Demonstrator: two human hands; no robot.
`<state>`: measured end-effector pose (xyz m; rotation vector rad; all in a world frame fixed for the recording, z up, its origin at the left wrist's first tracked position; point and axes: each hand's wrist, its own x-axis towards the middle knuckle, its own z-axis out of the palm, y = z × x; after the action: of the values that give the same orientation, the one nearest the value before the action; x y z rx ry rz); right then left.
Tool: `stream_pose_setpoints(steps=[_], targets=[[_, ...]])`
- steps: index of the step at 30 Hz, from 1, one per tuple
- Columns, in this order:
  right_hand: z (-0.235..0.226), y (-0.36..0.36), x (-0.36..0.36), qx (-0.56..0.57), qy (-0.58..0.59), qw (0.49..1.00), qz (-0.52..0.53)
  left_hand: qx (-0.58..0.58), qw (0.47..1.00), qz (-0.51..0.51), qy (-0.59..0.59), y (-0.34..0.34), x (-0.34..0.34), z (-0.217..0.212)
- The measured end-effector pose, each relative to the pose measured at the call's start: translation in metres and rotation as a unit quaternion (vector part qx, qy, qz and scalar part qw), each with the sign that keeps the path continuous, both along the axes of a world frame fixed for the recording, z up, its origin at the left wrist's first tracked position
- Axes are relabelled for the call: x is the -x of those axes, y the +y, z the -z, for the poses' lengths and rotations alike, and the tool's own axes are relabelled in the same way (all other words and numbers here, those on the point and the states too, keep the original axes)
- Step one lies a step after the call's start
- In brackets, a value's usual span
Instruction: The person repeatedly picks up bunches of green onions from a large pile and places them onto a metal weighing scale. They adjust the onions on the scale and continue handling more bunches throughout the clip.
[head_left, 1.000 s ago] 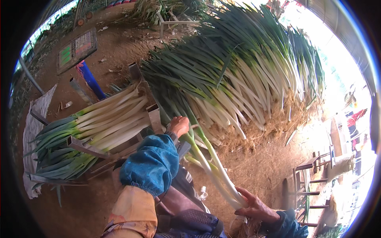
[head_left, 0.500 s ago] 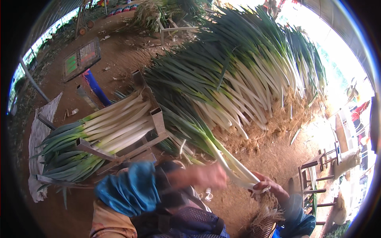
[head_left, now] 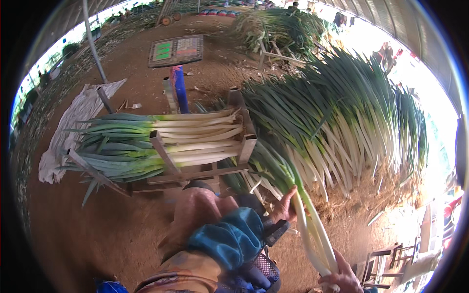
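Observation:
Two or so long green onions [head_left: 312, 229] slant across the space in front of me, their white ends low on the right and green leaves up toward the rack. My left hand [head_left: 285, 207], below a teal cuff, is closed around them where white turns to green. Low on the right, my right hand [head_left: 341, 276] grips their white root end. To the left, a metal rack [head_left: 248, 144] with upright posts cradles a layer of green onions [head_left: 195, 128], white ends against its right side and leaves hanging out leftward.
A large heap of green onions [head_left: 337, 122] with roots lies on the soil to the right. Beyond the rack stands a scale display [head_left: 176, 51] on a blue post. A pale sheet [head_left: 73, 129] lies at left, a wooden stool [head_left: 383, 259] at lower right.
My view has swung, shifting the rack and heap rightward. My left hand, blurred beside the stalks before, now grips them. The root end and my right hand sit lower in view.

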<state>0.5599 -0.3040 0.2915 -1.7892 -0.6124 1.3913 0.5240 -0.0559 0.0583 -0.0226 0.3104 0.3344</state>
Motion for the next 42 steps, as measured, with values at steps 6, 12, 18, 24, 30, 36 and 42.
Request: stream_pose_setpoints(steps=[6, 12, 18, 24, 30, 36, 42], targets=[[0.024, -0.041, 0.011, -0.006, -0.228, 0.973, -0.021, -0.001, 0.990, -0.010, -0.139, -0.006, 0.004, -0.076], [0.043, -0.045, 0.015, -0.055, -0.367, 0.924, -0.089, -0.116, 0.961, -0.037, -0.247, 0.029, 0.038, -0.156], [0.017, 0.105, -0.005, -0.161, -0.452, 0.850, -0.216, -0.257, 0.904, -0.248, -0.233, 0.117, 0.122, -0.231], [0.010, 0.344, 0.019, -0.336, -0.514, 0.725, -0.312, -0.435, 0.760, -0.479, -0.067, 0.239, 0.311, -0.234], [0.109, 0.523, 0.083, -0.338, -0.635, 0.596, -0.357, -0.318, 0.881, -0.254, 0.243, 0.258, 0.419, -0.122], [0.165, 0.587, 0.102, -0.301, -0.739, 0.538, -0.270, -0.494, 0.566, -0.340, 0.566, 0.247, 0.431, -0.073], [0.167, 0.579, 0.107, -0.409, -0.693, 0.542, -0.242, -0.685, 0.026, -0.279, 0.672, 0.293, 0.422, -0.077]])
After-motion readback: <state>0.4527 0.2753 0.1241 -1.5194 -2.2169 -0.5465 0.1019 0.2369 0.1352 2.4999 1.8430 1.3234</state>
